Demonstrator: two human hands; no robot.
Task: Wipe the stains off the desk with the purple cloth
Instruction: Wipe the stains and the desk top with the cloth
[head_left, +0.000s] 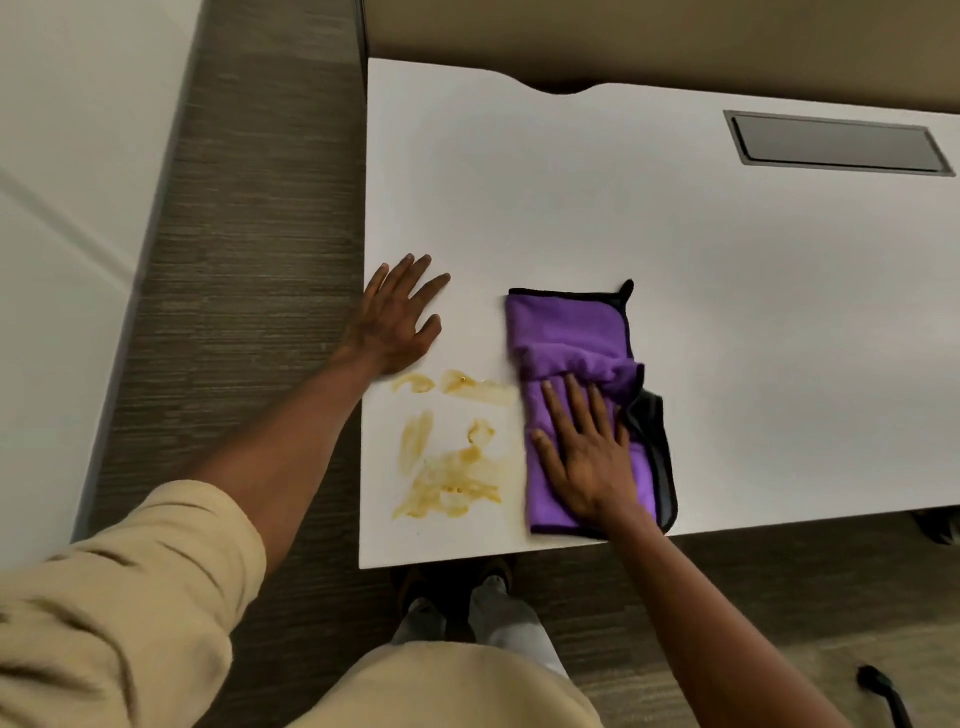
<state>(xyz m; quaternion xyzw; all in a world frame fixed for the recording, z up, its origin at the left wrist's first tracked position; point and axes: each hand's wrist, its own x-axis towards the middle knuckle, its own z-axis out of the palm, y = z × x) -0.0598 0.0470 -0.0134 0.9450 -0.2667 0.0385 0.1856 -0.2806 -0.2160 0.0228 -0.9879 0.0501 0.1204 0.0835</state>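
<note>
Purple cloth (576, 364), folded, black-edged, lies on white desk (675, 249) near front edge, just right of stains (452, 447). Head view: right hand (587, 452) rests flat on near half of cloth, fingers straight and spread, pressing, not curled. Far half of cloth bunched in ridge beyond fingertips. Stains yellow-brown, several smears, beside left corner of desk. Left hand (397, 317) lies flat on bare desk just behind stains, at left edge, fingers straight, holding nothing. Grey cable hatch (836, 145) far behind cloth, to right.
</note>
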